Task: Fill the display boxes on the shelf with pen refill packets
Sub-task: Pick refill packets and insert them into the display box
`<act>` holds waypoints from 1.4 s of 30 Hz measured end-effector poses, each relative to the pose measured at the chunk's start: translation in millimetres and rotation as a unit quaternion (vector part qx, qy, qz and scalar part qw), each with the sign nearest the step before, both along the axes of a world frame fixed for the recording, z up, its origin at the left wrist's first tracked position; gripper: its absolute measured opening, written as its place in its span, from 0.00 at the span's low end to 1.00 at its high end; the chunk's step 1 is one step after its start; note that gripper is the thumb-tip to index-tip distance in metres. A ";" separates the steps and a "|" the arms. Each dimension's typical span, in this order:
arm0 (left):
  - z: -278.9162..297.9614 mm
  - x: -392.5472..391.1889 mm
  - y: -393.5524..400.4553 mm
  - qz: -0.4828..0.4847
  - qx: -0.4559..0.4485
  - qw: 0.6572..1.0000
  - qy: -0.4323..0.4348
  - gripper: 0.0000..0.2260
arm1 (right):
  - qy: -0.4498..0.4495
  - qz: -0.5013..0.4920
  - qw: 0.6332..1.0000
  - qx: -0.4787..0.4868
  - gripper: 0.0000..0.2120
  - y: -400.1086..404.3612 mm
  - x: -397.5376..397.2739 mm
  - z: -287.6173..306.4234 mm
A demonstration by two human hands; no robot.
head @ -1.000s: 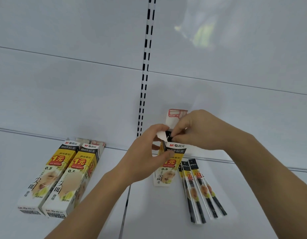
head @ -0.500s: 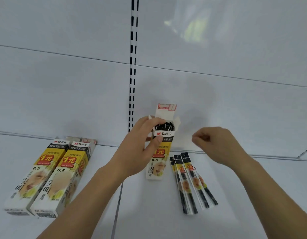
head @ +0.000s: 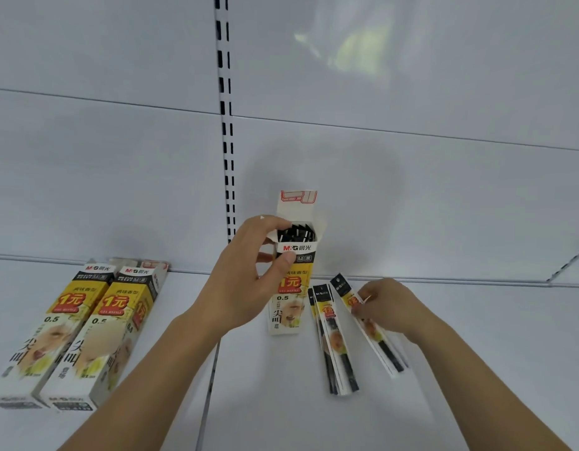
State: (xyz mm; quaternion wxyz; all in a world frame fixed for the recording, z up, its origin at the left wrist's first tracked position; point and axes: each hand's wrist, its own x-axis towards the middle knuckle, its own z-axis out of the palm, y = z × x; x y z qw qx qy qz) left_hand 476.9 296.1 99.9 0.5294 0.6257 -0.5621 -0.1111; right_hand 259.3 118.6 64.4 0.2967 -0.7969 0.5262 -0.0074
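Left hand point(head: 249, 275) grips the open box point(head: 289, 278) at frame centre while right hand point(head: 384, 307) pinches a loose packet point(head: 368, 323) on the shelf point(head: 477, 336), probably next lifting it into the box.

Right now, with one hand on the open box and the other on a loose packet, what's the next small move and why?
Probably lift that packet and slide it top-first into the open box. The right hand already pinches it on the shelf, the left hand steadies the upright box, and its flap is up with dark packet tops showing inside. More packets lie beside it.
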 end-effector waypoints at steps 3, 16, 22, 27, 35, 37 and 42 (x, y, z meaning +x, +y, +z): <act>-1.0 -2.3 0.9 0.004 0.002 1.000 0.018 0.15 | -0.087 -0.016 0.996 0.022 0.04 5.1 -7.8 24.4; 7.1 -2.3 7.5 0.024 0.017 1.000 0.003 0.18 | -0.554 0.009 0.828 -0.086 0.04 73.4 31.6 163.5; 5.1 -7.0 11.9 0.033 0.033 0.999 0.000 0.23 | -0.567 0.042 0.801 -0.187 0.05 89.1 75.8 162.6; 8.5 -9.2 12.6 0.032 0.032 0.999 -0.004 0.25 | -0.505 0.052 0.837 -0.206 0.06 89.3 95.0 143.3; 4.8 -3.6 11.6 0.027 0.044 0.999 0.010 0.26 | -0.503 0.026 0.836 -0.215 0.14 88.0 96.3 118.9; 4.8 -3.5 11.1 0.026 0.048 0.998 0.010 0.25 | -0.486 0.028 0.844 -0.225 0.16 88.4 93.3 111.5; 5.0 -2.3 10.0 0.033 0.061 0.998 0.007 0.24 | -0.430 0.070 0.884 -0.167 0.05 84.1 81.8 113.0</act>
